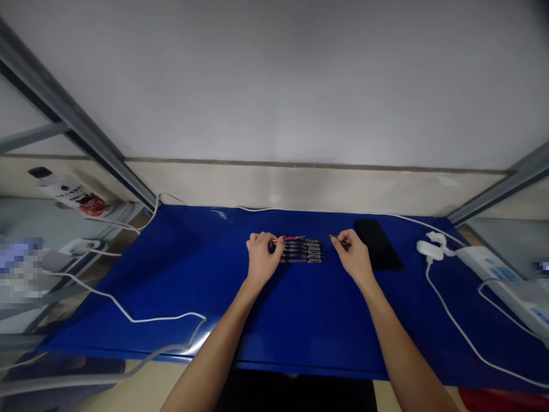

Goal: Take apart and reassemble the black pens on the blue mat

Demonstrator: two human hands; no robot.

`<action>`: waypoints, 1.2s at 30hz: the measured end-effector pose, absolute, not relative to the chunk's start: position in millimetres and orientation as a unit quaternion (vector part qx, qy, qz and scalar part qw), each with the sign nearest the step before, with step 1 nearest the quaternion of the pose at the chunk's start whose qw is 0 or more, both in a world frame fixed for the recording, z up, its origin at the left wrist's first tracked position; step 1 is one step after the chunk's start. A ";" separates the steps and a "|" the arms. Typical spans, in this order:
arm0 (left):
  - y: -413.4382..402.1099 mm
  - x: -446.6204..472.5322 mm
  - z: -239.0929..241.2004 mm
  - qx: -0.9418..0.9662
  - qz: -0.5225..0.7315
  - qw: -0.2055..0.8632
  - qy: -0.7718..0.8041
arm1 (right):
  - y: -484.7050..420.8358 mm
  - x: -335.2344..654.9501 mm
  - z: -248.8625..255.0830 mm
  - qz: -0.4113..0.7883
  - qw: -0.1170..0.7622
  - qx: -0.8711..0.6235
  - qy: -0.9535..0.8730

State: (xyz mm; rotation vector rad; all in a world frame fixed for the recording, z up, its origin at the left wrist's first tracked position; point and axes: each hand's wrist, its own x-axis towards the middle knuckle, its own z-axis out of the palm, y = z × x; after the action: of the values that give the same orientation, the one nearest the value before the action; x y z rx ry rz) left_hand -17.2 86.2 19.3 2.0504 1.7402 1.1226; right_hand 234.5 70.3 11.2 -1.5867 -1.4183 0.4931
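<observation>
Several dark pens (pixel 302 252) lie side by side on the blue desk, their grey clip ends to the right. My left hand (pixel 262 260) is closed at their left ends, gripping a thin pen (pixel 294 238) with a red streak that points right along the top of the row. To the right of the row, my right hand (pixel 355 254) is closed in a pinch on a small dark piece (pixel 329 235). Its tip shows beyond the fingertips, but it is too small to tell whether it is a pen cap or another pen part.
A black phone (pixel 378 245) lies just right of my right hand. Farther right are a white charger (pixel 429 250) and a power strip (pixel 493 266). White cables (pixel 163 317) cross the blue desk (pixel 309 320). A bottle (pixel 72 191) leans at the left; a wall stands behind.
</observation>
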 end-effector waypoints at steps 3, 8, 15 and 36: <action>85.3 -15.9 18.7 0.701 0.386 0.113 0.590 | 70.9 239.2 3.3 0.133 0.387 -0.677 -0.611; 84.0 -13.1 18.2 0.706 0.388 0.120 0.580 | 69.5 233.6 7.4 0.122 0.388 -0.691 -0.598; 78.7 -7.5 21.2 0.733 0.375 0.125 0.553 | 56.5 204.7 25.9 0.313 0.430 -0.580 -0.616; 82.6 -10.5 21.8 0.726 0.375 0.180 0.548 | 56.8 202.9 28.9 0.354 0.433 -0.573 -0.598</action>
State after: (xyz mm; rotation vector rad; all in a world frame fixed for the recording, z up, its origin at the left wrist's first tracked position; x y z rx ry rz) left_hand -10.5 82.6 21.8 2.0526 1.5477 1.0593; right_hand 202.9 56.8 28.9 -1.4287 -1.4909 0.8823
